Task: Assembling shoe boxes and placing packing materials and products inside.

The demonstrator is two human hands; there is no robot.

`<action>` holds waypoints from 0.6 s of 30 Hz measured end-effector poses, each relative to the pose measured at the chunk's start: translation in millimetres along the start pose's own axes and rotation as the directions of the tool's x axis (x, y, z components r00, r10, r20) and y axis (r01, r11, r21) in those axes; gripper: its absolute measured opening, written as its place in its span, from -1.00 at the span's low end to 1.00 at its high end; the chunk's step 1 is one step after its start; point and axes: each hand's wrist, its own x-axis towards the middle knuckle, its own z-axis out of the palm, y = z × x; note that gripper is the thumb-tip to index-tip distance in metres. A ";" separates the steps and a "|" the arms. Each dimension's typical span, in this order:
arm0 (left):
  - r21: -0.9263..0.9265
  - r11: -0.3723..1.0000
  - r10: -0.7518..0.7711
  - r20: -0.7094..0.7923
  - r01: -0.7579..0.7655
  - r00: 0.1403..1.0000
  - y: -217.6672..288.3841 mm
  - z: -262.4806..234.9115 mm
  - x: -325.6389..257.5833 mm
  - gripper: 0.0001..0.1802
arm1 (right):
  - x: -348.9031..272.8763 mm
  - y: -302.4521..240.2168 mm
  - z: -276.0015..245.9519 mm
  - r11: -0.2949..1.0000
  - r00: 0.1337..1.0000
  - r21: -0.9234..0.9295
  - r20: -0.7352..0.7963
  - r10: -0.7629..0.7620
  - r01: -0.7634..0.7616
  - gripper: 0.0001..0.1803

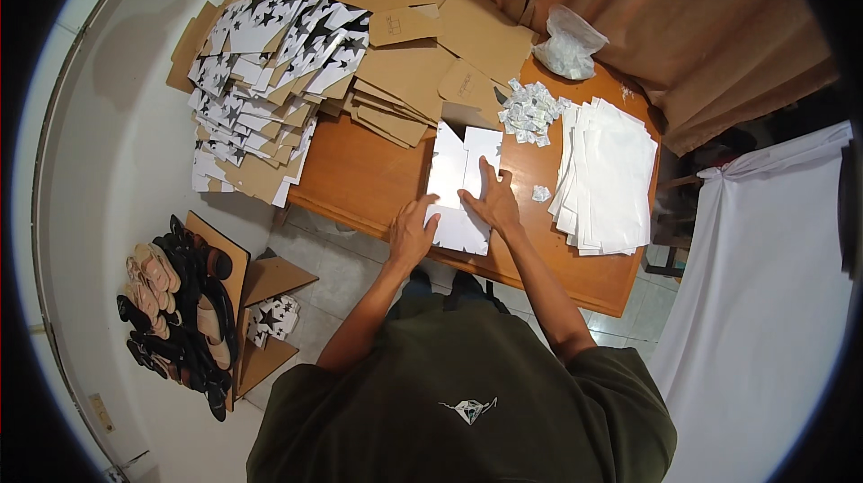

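Where the floor shows at the near left, a heap of black and tan sandals (175, 308) lies against a brown cardboard carton (261, 303), well apart from the work.

Far left of the desk: a tall, slumped stack of flat carton blanks, white with black stars on brown board (261, 79), overhanging the edge of the orange-brown wooden desk (360, 168). Just to its right, a looser pile of plain brown cardboard blanks (413, 61).

Centre, near edge: a flat white die-cut carton blank (458, 168), lying plain side up on the desk.
- Left hand (412, 233): palm down, fingers loosely curled, pressing on the near left edge of the blank; nothing gripped.
- Right hand (492, 200): flat, fingers spread, bearing down on the middle of the blank; nothing gripped.

Step in hand, by judgement: the blank is being pinned and squared for its first fold. The next move would call for one hand to keep the sheet anchored while the other lifts a flap along its crease.

Right of centre: a small heap of white crumpled sachets (530, 110), one stray sachet (540, 193) near the right hand, a clear plastic bag (568, 44) at the far edge, and a squared stack of white sheets (611, 173).

Far right: white cloth (764, 285) hanging beside the desk.
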 end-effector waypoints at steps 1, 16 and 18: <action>0.220 0.972 0.089 -0.015 -0.084 0.996 2.4 1.2 -1.8 -0.64 | -1.0 -5.1 -0.8 1.000 1.000 0.001 0.005 -0.001 0.001 0.14; 0.592 0.795 0.184 -0.027 -0.132 0.983 24.6 29.2 2.4 -0.76 | 4.4 -10.3 -6.8 0.999 0.997 0.042 0.074 0.026 -0.029 0.13; 0.621 0.758 0.281 -0.037 -0.198 0.959 21.4 33.2 1.9 -0.79 | 5.9 -10.1 -6.4 0.998 0.996 0.047 0.087 0.034 -0.038 0.13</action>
